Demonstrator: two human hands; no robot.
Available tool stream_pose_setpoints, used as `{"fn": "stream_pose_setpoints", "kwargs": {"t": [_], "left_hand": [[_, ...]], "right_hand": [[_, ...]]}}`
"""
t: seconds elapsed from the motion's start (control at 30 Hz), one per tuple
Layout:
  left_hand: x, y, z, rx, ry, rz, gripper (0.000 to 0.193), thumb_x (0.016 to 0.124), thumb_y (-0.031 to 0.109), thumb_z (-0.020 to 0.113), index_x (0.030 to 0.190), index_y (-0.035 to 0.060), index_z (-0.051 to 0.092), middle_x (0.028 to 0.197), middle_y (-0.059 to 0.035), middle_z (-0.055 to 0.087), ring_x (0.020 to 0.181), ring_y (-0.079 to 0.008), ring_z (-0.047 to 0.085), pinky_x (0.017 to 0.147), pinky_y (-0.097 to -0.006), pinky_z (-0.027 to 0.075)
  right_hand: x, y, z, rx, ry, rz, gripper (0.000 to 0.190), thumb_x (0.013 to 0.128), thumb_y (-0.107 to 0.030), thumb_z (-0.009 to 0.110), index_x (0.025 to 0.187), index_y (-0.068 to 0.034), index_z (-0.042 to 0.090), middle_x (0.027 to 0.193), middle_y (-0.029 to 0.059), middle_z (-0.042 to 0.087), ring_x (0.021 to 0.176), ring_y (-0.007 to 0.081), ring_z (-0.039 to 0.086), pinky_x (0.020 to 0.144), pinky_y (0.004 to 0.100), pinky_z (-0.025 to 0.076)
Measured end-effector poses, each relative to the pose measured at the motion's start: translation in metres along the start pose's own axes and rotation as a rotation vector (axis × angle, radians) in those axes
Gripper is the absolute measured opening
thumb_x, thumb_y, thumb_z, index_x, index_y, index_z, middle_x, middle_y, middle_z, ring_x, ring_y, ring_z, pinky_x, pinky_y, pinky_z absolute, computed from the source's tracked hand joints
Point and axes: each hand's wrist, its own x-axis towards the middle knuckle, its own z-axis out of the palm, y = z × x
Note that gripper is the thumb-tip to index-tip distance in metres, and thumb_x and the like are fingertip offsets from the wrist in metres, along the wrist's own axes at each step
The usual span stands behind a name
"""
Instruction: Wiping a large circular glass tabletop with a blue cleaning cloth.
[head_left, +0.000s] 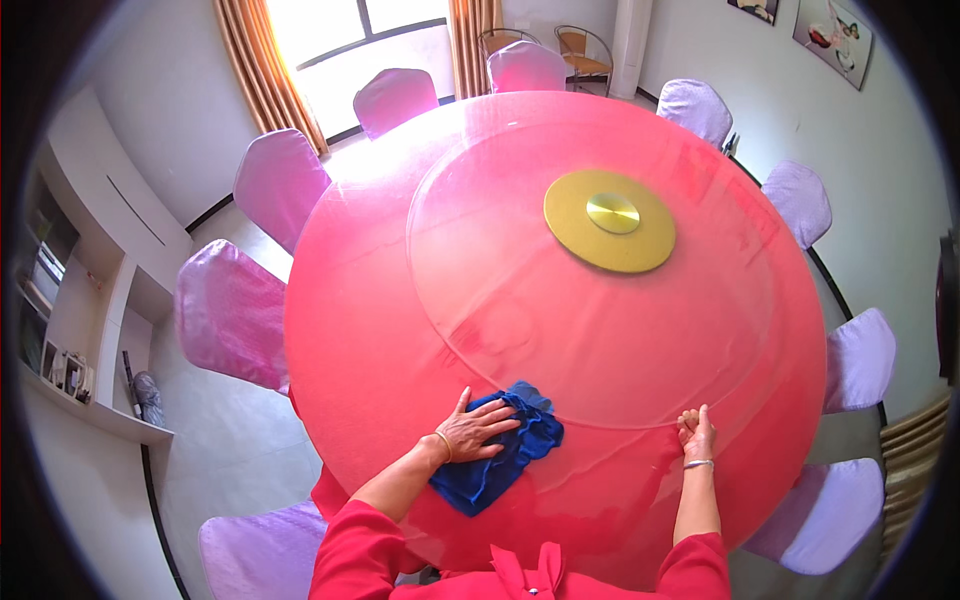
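My left hand (474, 433) lies spread on a crumpled dark blue cloth (491, 480), close to the near edge of a glass turntable (480, 300). My right hand (697, 433) is at the turntable's near right rim with its fingers curled in; whether it grips the glass edge cannot be told. The round table (352, 315) wears a red cover. A gold disc (562, 232) with a smaller shiny gold centre (613, 213) shows at the turntable's middle.
Chairs with pinkish-purple covers (232, 315) ring the table. At the left is a built-in shelf unit (105, 412) with small items. Two tan chairs (585, 60) stand by the far wall, near a window with orange curtains (270, 75). Framed pictures (834, 37) hang at the right.
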Motion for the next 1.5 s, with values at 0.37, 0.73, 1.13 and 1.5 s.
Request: {"fn": "stream_pose_setpoints", "kwargs": {"t": [0.37, 0.73, 1.13, 1.5], "left_hand": [[-0.001, 0.005, 0.0, 0.018, 0.003, -0.03, 0.054, 0.086, 0.041, 0.049, 0.137, 0.0278, 0.035, 0.146, 0.002, 0.028, 0.137, -0.0175, 0.021, 0.104, -0.067, 0.008], [0.0, 0.003, -0.001, -0.025, 0.009, -0.018, 0.056, 0.085, 0.041, 0.05, 0.137, 0.0292, 0.035, 0.143, -0.0003, 0.032, 0.137, -0.0182, 0.022, 0.105, -0.0648, 0.005], [-0.002, 0.003, 0.006, -0.019, 0.036, -0.025, 0.054, 0.085, 0.039, 0.05, 0.136, 0.0279, 0.036, 0.144, 0.0003, 0.032, 0.137, -0.0176, 0.022, 0.105, -0.0653, 0.007], [-0.058, 0.029, 0.013, -0.044, 0.484, -0.254, 0.046, 0.08, 0.032, 0.06, 0.121, 0.0165, 0.05, 0.136, -0.0053, 0.04, 0.132, -0.0271, 0.029, 0.103, -0.0615, 0.015]], "right_hand": [[-0.08, 0.065, 0.061, -0.045, -0.376, 0.149, 0.032, 0.089, -0.027, 0.057, 0.102, 0.001, 0.048, 0.097, 0.0191, 0.062, 0.085, 0.0306, 0.064, 0.071, 0.0405, 0.056], [-0.075, 0.068, 0.06, -0.027, -0.333, 0.185, 0.048, 0.092, -0.047, 0.043, 0.104, -0.002, 0.052, 0.099, 0.0185, 0.063, 0.09, 0.0324, 0.064, 0.072, 0.0419, 0.054], [-0.085, 0.096, 0.059, 0.059, -0.3, 0.128, 0.035, 0.091, -0.036, 0.048, 0.102, -0.004, 0.054, 0.098, 0.0124, 0.064, 0.084, 0.0262, 0.064, 0.069, 0.0372, 0.054], [-0.198, 0.154, 0.169, -0.98, -0.625, -0.915, 0.033, 0.082, -0.014, 0.061, 0.11, 0.002, 0.054, 0.11, 0.0175, 0.058, 0.106, 0.0311, 0.054, 0.093, 0.0377, 0.042]]}}
